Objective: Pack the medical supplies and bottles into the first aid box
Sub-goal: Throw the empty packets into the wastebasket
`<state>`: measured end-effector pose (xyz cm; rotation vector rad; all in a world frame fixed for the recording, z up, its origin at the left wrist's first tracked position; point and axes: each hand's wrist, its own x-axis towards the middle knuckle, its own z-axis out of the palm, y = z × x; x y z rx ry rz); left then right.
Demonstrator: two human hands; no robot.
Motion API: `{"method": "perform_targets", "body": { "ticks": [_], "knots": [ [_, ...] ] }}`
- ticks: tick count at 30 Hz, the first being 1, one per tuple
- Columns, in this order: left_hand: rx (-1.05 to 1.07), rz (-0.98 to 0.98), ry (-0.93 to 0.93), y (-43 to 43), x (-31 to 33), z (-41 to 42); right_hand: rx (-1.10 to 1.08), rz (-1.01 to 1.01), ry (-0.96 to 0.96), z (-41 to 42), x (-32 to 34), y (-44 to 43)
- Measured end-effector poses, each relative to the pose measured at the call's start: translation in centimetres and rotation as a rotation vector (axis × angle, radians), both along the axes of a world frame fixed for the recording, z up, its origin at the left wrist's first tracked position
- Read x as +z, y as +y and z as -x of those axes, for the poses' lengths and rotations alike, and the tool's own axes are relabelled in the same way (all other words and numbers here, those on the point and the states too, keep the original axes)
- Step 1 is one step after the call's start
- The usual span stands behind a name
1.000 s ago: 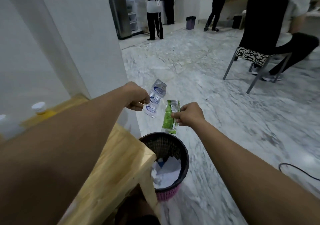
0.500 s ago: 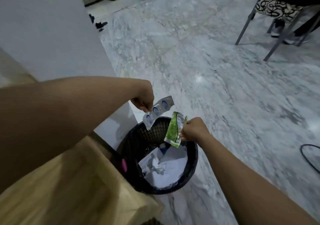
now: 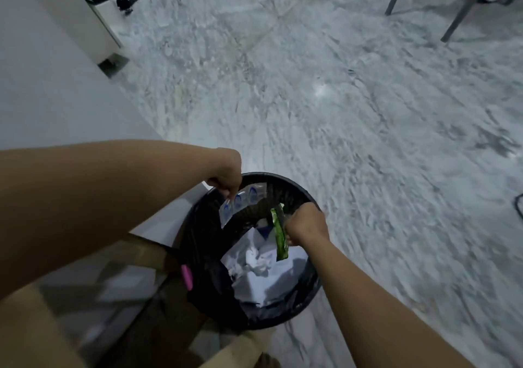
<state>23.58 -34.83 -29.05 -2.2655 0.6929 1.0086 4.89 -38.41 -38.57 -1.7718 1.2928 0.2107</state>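
Observation:
My left hand [image 3: 226, 176] pinches a clear wrapper with blue ovals [image 3: 240, 200], which hangs just inside the far-left rim of a black waste bin [image 3: 308, 291]. My right hand [image 3: 304, 226] grips a narrow green wrapper [image 3: 279, 236] that dangles over the middle of the bin's mouth. Crumpled white paper [image 3: 260, 268] lies inside the bin. The first aid box and the bottles are out of view.
A wooden table edge [image 3: 36, 333] sits at the lower left, touching the bin. A white wall [image 3: 42, 84] runs along the left. Marble floor [image 3: 339, 99] spreads ahead. Metal chair legs [image 3: 458, 17] stand at the top right, a black cable [image 3: 518, 203] at the right edge.
Both hands have lowered with their wrappers, from above the bin down to its rim and mouth. The view has tilted down toward the bin.

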Motion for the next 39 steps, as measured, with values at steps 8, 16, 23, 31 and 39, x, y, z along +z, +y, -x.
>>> {"method": "perform_targets", "body": {
  "ticks": [8,16,23,31,39],
  "knots": [
    [-0.006,0.099,0.026,-0.1,0.9,0.1,0.110,0.055,0.000,0.1,0.9,-0.2],
    [-0.465,0.279,-0.188,2.6,11.2,3.1,0.299,0.214,-0.071,0.7,12.2,-1.4],
    [-0.464,0.466,-0.383,8.6,21.4,6.9,0.483,0.408,-0.139,2.1,24.0,-0.5],
    [-0.382,0.668,-0.719,18.1,31.4,13.0,0.600,0.668,-0.229,4.3,36.5,5.8],
    [-0.193,0.771,-0.965,30.1,39.9,19.0,0.727,0.785,-0.405,6.3,46.2,15.1]
  ]
}}
